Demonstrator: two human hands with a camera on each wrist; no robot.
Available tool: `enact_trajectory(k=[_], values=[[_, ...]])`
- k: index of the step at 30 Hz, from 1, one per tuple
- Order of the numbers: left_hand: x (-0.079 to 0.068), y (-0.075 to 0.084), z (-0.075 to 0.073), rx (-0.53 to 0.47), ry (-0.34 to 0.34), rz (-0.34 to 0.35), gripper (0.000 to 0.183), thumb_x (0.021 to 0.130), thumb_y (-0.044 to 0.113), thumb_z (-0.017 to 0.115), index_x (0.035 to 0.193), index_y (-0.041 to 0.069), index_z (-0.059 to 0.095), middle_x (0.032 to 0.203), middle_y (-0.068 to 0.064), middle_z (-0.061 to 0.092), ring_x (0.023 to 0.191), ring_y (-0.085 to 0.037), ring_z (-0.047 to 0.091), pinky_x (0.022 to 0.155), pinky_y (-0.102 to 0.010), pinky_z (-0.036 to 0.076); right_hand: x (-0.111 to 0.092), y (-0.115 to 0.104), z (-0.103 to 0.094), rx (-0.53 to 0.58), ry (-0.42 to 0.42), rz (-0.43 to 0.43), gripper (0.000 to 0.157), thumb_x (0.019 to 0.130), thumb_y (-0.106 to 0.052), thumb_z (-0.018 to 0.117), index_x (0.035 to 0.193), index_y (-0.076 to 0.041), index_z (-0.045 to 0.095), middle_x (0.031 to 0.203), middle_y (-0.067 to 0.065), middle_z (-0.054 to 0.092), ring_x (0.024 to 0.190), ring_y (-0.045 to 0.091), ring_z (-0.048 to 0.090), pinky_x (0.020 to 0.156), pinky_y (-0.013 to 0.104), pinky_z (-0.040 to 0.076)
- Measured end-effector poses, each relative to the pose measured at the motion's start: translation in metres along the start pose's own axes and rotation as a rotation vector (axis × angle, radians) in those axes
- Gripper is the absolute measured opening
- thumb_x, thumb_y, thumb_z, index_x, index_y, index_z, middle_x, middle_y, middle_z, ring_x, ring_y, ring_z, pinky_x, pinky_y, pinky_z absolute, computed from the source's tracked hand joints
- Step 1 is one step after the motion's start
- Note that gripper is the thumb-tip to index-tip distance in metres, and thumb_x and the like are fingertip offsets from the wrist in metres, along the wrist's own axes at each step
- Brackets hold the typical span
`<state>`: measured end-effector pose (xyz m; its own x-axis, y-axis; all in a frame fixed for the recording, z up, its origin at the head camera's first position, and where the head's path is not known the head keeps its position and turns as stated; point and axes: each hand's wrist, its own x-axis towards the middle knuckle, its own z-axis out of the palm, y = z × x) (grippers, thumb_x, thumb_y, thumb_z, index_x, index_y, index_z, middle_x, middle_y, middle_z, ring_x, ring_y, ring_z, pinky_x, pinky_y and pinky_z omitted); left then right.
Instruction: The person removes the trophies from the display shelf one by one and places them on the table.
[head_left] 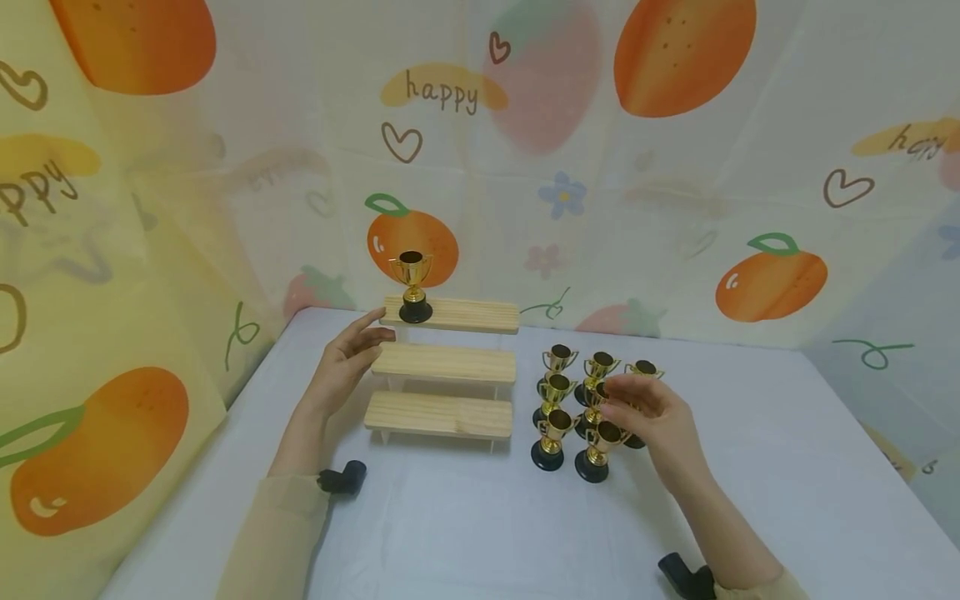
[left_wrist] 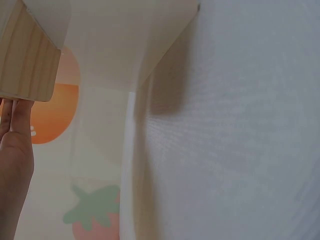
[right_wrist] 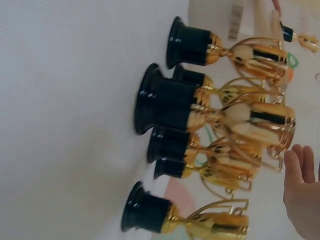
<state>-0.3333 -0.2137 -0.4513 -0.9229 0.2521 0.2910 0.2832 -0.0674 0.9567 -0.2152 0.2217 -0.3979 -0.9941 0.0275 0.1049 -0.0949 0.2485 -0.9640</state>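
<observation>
A three-tier stand with pale wooden boards stands left of centre in the head view. On its top board (head_left: 476, 315), near the left end, one gold trophy cup (head_left: 415, 310) with a black base stands upright. My left hand (head_left: 345, 362) reaches to that board's left end. In the left wrist view its fingers (left_wrist: 21, 117) lie straight against the board end (left_wrist: 30, 60). My right hand (head_left: 656, 417) hovers at the group of small trophies (head_left: 553, 425), fingers slightly bent. In the right wrist view, a gap appears between its fingers (right_wrist: 294, 167) and the nearest trophy (right_wrist: 170, 105).
The middle board (head_left: 442, 363) and bottom board (head_left: 438, 414) sit lower and closer to me. Several trophies stand close together on the white tablecloth (head_left: 450, 517), right of the stand. A fruit-print cloth (head_left: 480, 183) hangs behind and at the sides.
</observation>
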Motion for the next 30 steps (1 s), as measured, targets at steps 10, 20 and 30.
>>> enact_trajectory(k=[10,20,30], values=[[-0.001,0.001,0.000,-0.005,0.001,-0.002,0.054,0.101,0.005,0.051,0.152,0.017,0.038,0.118,0.011,0.064,0.116,-0.004,0.055,0.088,-0.014,0.043,0.012,-0.028,0.027,0.178,-0.058,-0.021,0.039,0.088,-0.011,0.074,0.122,-0.003,0.058,0.113,-0.013,0.068,0.111,0.002,0.064,0.089,0.016,0.053],[0.001,0.005,0.001,0.000,0.009,-0.027,0.054,0.101,0.005,0.051,0.152,0.018,0.038,0.117,0.013,0.064,0.115,-0.004,0.054,0.086,-0.013,0.043,0.024,-0.047,0.060,0.402,-0.116,0.018,0.033,0.088,0.001,0.069,0.118,-0.010,0.059,0.111,-0.009,0.069,0.111,0.008,0.066,0.096,0.020,0.052],[0.001,0.001,0.000,0.000,0.012,-0.038,0.054,0.101,0.006,0.052,0.152,0.019,0.039,0.117,0.013,0.064,0.112,-0.003,0.054,0.081,-0.014,0.042,0.036,-0.071,0.096,0.413,-0.228,0.010,0.045,0.089,0.000,0.067,0.131,-0.002,0.051,0.121,-0.002,0.063,0.117,0.012,0.062,0.100,0.023,0.051]])
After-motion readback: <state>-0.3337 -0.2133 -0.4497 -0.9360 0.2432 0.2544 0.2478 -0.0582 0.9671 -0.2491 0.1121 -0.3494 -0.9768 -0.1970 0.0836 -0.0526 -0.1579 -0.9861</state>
